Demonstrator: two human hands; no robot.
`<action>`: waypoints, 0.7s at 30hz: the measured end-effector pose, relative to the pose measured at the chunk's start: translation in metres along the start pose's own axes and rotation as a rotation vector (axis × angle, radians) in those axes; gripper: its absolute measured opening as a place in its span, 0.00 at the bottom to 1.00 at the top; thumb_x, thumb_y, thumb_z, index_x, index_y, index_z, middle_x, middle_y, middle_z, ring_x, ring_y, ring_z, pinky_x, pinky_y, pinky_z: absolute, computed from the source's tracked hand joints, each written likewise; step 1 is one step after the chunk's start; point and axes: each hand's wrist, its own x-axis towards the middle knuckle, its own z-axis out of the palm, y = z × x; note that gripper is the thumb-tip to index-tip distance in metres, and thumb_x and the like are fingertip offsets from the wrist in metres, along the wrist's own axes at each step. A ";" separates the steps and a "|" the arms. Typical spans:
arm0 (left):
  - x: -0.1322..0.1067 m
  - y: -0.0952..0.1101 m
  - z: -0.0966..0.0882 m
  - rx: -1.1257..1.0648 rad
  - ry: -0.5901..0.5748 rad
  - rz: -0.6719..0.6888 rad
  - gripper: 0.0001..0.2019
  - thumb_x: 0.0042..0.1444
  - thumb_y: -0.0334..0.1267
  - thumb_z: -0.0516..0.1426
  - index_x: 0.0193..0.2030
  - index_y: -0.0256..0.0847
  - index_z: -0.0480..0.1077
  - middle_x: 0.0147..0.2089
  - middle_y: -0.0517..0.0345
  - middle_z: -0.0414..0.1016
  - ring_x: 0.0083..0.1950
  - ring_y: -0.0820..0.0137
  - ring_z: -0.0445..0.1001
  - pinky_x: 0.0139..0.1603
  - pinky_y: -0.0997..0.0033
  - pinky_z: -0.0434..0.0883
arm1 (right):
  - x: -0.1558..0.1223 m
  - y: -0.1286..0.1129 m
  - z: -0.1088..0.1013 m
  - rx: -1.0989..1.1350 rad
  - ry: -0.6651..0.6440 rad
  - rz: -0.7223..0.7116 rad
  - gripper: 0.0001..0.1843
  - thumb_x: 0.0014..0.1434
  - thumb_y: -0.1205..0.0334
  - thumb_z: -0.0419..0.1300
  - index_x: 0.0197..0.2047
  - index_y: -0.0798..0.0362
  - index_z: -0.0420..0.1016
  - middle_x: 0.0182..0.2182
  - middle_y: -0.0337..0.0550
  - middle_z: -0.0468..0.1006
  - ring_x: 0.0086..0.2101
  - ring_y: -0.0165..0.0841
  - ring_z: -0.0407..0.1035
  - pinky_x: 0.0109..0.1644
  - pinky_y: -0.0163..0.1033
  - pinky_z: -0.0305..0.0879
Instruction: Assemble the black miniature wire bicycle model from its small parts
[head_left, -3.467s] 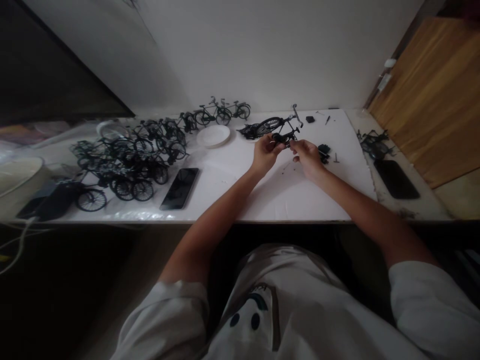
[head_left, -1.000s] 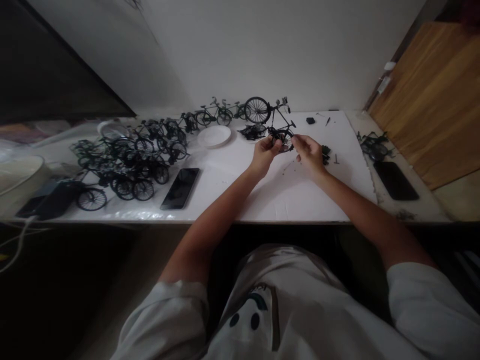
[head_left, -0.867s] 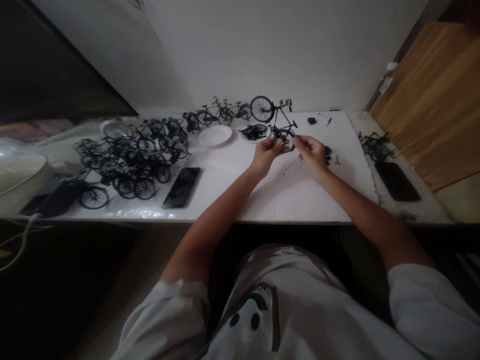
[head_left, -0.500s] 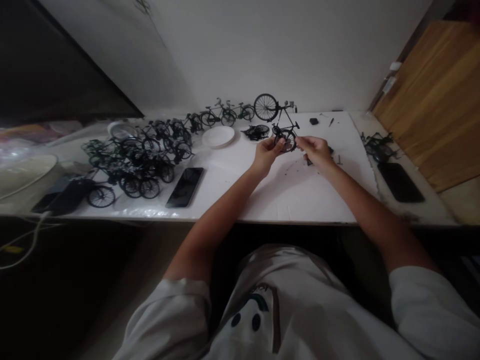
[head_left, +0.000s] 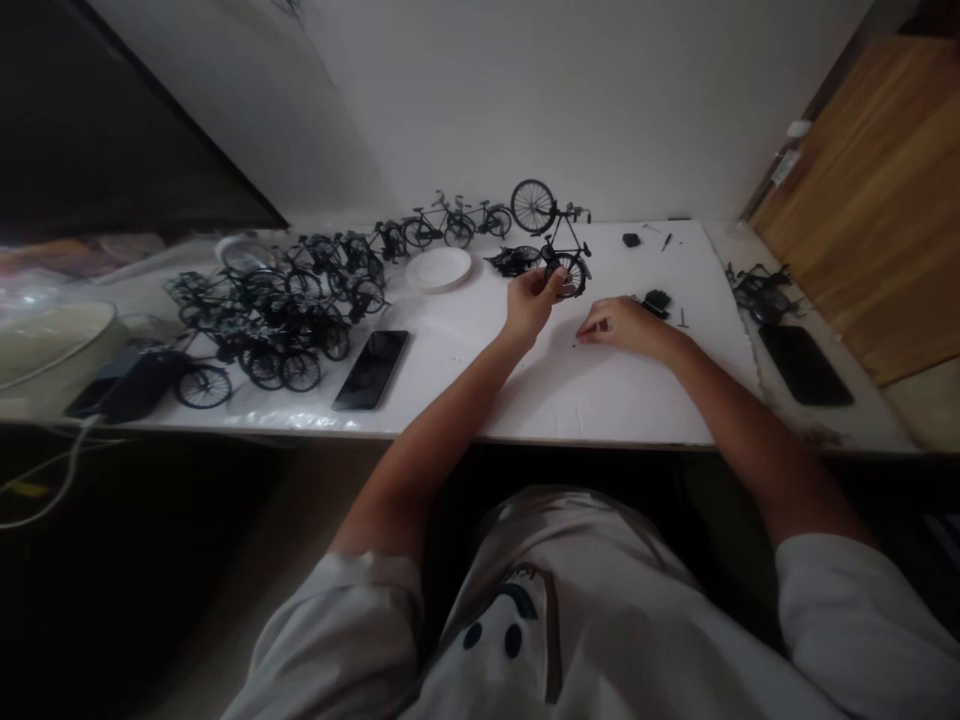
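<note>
A black model bicycle (head_left: 564, 240) is pinched by its lower wheel in my left hand (head_left: 531, 302), raised above the white board with its other wheel up at the left. My right hand (head_left: 611, 325) is low over the board, fingertips drawn together beside a tiny dark part (head_left: 574, 346). Whether a small piece is between those fingertips is too small to make out. Just behind the right hand lie a black clump of parts (head_left: 658, 300) and a small screwdriver-like tool (head_left: 683, 318).
Many finished-looking model bicycles (head_left: 300, 290) crowd the left side. Near them are a white plate (head_left: 439, 270) and a phone (head_left: 371, 370). Black bicycle parts (head_left: 516, 260) lie behind my left hand. On the right are another model bicycle (head_left: 761, 290) and a dark phone-like slab (head_left: 806, 362).
My right hand has left the bicycle's wheel and moved down to the small parts on the board. My left hand still holds the bicycle in nearly the same place.
</note>
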 end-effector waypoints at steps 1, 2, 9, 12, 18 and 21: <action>0.000 -0.002 0.001 0.020 -0.008 0.050 0.26 0.57 0.63 0.73 0.38 0.38 0.79 0.37 0.51 0.85 0.41 0.66 0.86 0.43 0.70 0.81 | 0.001 -0.002 0.004 -0.015 -0.032 -0.003 0.08 0.63 0.52 0.76 0.41 0.45 0.93 0.40 0.46 0.86 0.38 0.38 0.77 0.46 0.44 0.70; 0.000 -0.004 0.001 0.048 -0.017 0.105 0.26 0.57 0.63 0.73 0.38 0.38 0.79 0.37 0.51 0.84 0.40 0.66 0.86 0.42 0.71 0.81 | 0.002 -0.004 0.008 -0.038 -0.051 -0.004 0.06 0.63 0.55 0.76 0.42 0.45 0.94 0.41 0.46 0.86 0.38 0.38 0.77 0.46 0.43 0.70; -0.005 -0.004 0.003 0.201 -0.053 0.296 0.24 0.65 0.62 0.68 0.37 0.40 0.79 0.35 0.51 0.84 0.38 0.68 0.84 0.39 0.71 0.78 | 0.002 -0.016 0.017 -0.173 -0.035 -0.044 0.05 0.67 0.64 0.72 0.42 0.46 0.92 0.41 0.47 0.85 0.46 0.42 0.76 0.49 0.45 0.70; -0.006 -0.003 0.002 0.218 -0.037 0.312 0.25 0.65 0.63 0.67 0.36 0.41 0.77 0.34 0.52 0.82 0.38 0.67 0.83 0.37 0.71 0.77 | 0.001 -0.022 0.020 -0.233 -0.044 -0.035 0.05 0.68 0.66 0.71 0.43 0.47 0.90 0.42 0.47 0.85 0.49 0.44 0.75 0.50 0.46 0.70; -0.007 0.001 0.004 0.272 -0.013 0.371 0.26 0.63 0.65 0.68 0.31 0.43 0.74 0.28 0.56 0.74 0.34 0.69 0.76 0.30 0.71 0.69 | -0.002 -0.033 0.033 -0.448 -0.031 0.003 0.08 0.73 0.70 0.62 0.45 0.53 0.83 0.51 0.58 0.83 0.58 0.50 0.70 0.48 0.48 0.69; -0.009 0.005 0.004 0.294 0.006 0.384 0.28 0.63 0.65 0.68 0.28 0.43 0.70 0.25 0.59 0.68 0.31 0.70 0.71 0.27 0.70 0.63 | -0.002 -0.035 0.034 -0.408 -0.045 -0.025 0.10 0.71 0.74 0.59 0.44 0.52 0.80 0.49 0.56 0.81 0.57 0.49 0.70 0.47 0.46 0.68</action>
